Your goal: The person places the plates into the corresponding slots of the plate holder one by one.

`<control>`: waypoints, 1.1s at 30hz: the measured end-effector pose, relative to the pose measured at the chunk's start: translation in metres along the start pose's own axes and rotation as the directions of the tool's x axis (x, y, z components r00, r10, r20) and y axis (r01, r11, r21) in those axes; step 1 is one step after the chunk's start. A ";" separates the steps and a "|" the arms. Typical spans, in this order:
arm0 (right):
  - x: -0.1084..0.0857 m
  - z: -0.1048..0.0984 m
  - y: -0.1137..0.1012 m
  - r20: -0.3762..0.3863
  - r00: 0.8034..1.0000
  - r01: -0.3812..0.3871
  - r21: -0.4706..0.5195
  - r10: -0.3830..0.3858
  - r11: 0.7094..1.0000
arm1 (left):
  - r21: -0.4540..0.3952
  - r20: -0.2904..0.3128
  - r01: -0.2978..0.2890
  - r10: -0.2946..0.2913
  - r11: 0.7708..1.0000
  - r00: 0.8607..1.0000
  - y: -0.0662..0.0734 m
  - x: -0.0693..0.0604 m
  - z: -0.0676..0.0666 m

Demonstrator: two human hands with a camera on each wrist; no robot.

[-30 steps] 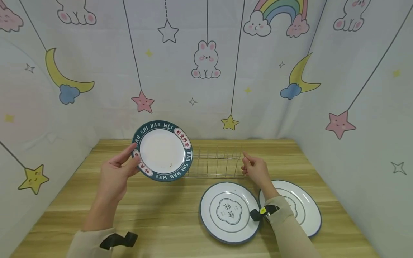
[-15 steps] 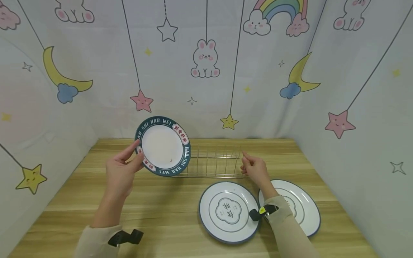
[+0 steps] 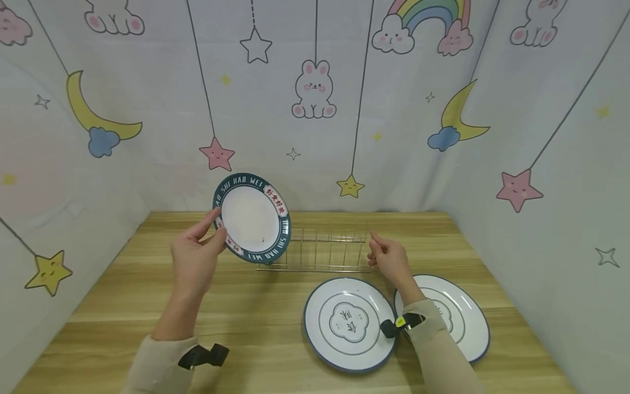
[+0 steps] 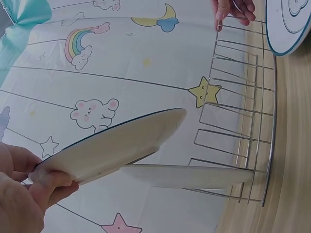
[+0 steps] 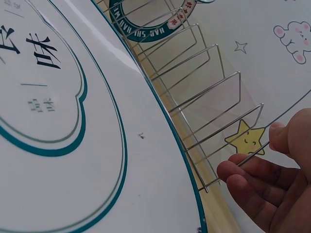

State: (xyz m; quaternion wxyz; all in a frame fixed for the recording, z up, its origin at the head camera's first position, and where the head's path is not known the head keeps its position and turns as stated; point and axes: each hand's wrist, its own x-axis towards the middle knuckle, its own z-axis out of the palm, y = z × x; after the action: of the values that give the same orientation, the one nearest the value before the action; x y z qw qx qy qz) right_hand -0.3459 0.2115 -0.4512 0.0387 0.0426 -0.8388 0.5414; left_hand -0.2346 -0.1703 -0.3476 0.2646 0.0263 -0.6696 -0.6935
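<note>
A plate [image 3: 250,219] with a dark green lettered rim tilts above the left end of a wire dish rack [image 3: 330,268]. My left hand [image 3: 196,262] pinches its left edge between thumb and fingers. In the left wrist view this plate shows edge-on, and another pale plate [image 4: 194,177] stands in the rack's end slot beneath it; the head view hides most of that one. At the rack's right end, my right hand [image 3: 391,260] grips the end wire between thumb and fingers, as the right wrist view shows closely.
Two larger white plates with blue rims lie on the wooden table: one plate [image 3: 349,350] before the rack, the other plate [image 3: 465,314] partly under the right forearm. A patterned cloth [image 3: 275,137] hangs behind and at both sides.
My left hand has carried the green-rimmed plate slightly up and to the right, and the plate has turned more edge-on. The right hand stays on the rack.
</note>
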 end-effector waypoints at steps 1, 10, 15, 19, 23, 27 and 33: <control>0.000 0.000 0.000 0.000 1.000 0.003 -0.002 -0.003 1.000 | 0.012 -0.008 -0.012 0.012 1.000 1.000 0.000 0.000 0.002; -0.002 -0.002 0.001 0.017 1.000 0.000 0.014 0.000 1.000 | 0.144 -0.052 -0.125 0.133 0.982 0.990 0.002 -0.002 0.014; -0.002 -0.003 0.001 0.013 1.000 0.005 0.007 -0.005 1.000 | 0.157 -0.075 -0.180 0.193 0.971 0.978 0.002 0.001 0.020; -0.002 -0.003 0.000 0.006 1.000 0.006 0.007 -0.006 1.000 | 0.173 -0.098 -0.227 0.246 0.958 0.964 0.001 0.004 0.026; -0.003 -0.002 -0.001 0.006 1.000 0.001 0.011 -0.001 1.000 | 0.224 -0.107 -0.261 0.290 0.939 0.951 -0.001 0.005 0.031; -0.002 -0.002 -0.001 0.004 1.000 -0.010 0.006 0.010 1.000 | 0.264 -0.110 -0.284 0.322 0.922 0.940 -0.003 0.006 0.035; -0.002 -0.001 -0.001 0.004 1.000 -0.022 0.002 0.022 1.000 | 0.259 -0.114 -0.308 0.346 0.915 0.931 -0.010 0.009 0.041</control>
State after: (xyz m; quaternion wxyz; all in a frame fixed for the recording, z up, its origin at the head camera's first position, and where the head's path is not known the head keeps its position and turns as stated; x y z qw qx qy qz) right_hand -0.3439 0.2119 -0.4500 0.0310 0.0343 -0.8387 0.5426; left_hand -0.2614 -0.1362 -0.3500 0.4238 -0.0003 -0.7195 -0.5502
